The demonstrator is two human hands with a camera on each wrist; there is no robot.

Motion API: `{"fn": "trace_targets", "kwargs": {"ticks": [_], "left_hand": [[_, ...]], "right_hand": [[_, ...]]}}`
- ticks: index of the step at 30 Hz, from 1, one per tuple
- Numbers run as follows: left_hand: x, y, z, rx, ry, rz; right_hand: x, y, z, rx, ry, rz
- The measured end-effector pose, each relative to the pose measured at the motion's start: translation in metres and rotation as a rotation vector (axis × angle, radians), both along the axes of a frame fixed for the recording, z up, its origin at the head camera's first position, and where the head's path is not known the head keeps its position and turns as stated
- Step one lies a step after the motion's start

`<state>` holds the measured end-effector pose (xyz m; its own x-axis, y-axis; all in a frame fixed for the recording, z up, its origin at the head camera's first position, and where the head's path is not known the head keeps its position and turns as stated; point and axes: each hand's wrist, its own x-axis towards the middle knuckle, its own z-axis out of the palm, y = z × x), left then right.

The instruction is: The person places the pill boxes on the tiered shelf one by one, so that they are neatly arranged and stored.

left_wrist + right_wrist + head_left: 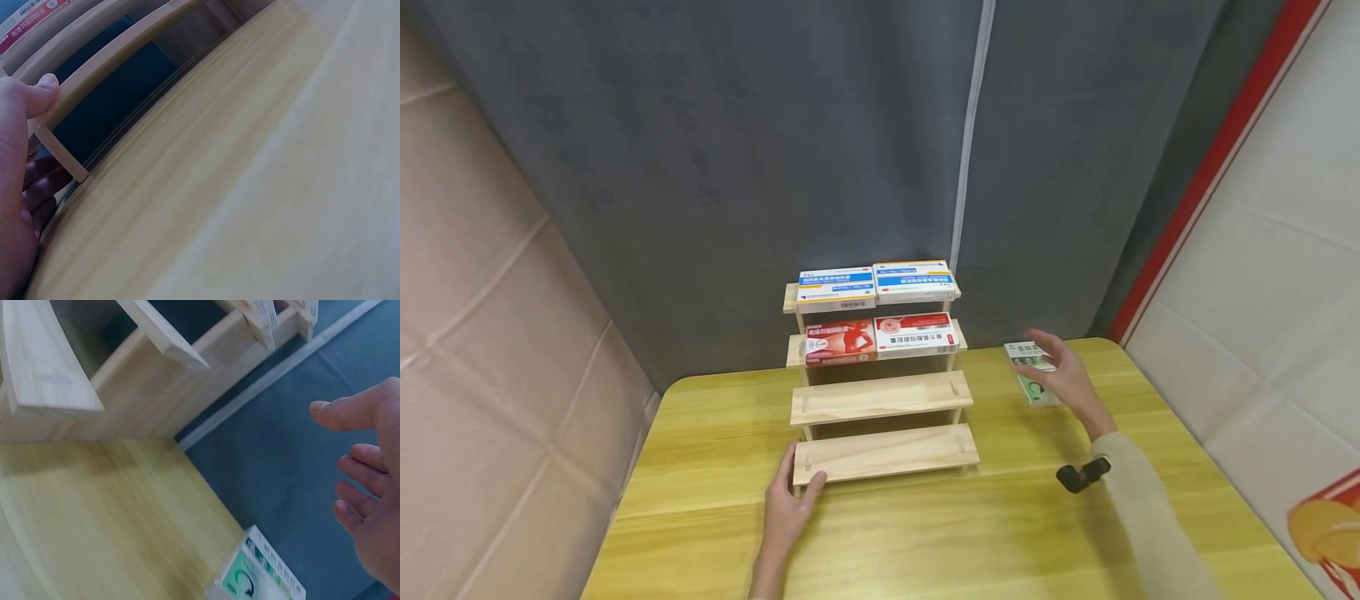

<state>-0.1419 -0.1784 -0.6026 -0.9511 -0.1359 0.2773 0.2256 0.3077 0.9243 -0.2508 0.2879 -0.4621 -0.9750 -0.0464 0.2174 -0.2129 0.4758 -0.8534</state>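
A wooden stepped display rack [880, 398] stands on the table. My left hand [786, 508] grips the left end of its lowest step; in the left wrist view the thumb [44, 94] lies on the step's edge and the fingers reach behind the leg. My right hand [1063, 379] is held over a green and white medicine box [1033, 392] right of the rack, thumb and fingers spread apart. In the right wrist view that box [240, 578] lies on the table, apart from the hand, with nothing between the fingers.
Two blue and white medicine boxes [913, 283] lie on the top step. A red box [840, 342] and a red and white box [916, 333] share the step below. A grey curtain [737, 183] hangs behind the table [715, 467]; light walls flank both sides.
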Motion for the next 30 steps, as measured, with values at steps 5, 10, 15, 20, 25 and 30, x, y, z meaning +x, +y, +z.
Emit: {"fn": "trace_targets", "kwargs": {"ticks": [5, 10, 15, 20, 25, 30], "left_hand": [[0.000, 0.001, 0.001, 0.016, 0.001, -0.007], [0.001, 0.001, 0.001, 0.016, -0.007, -0.008], [0.000, 0.000, 0.001, 0.014, 0.002, -0.010], [-0.001, -0.001, -0.001, 0.016, 0.018, -0.010], [0.000, -0.001, -0.001, 0.018, 0.017, -0.007], [-0.001, -0.002, -0.001, 0.038, 0.019, -0.019]], "right_hand": [[-0.001, 0.013, -0.009, 0.026, -0.034, -0.024], [-0.003, 0.024, -0.017, 0.055, -0.068, -0.041], [-0.005, 0.034, -0.020, 0.078, -0.132, -0.052], [-0.008, 0.043, -0.023, 0.095, -0.221, -0.065], [-0.009, 0.051, -0.031, 0.124, -0.262, -0.074], [-0.009, 0.057, -0.041, 0.190, -0.326, -0.085]]}}
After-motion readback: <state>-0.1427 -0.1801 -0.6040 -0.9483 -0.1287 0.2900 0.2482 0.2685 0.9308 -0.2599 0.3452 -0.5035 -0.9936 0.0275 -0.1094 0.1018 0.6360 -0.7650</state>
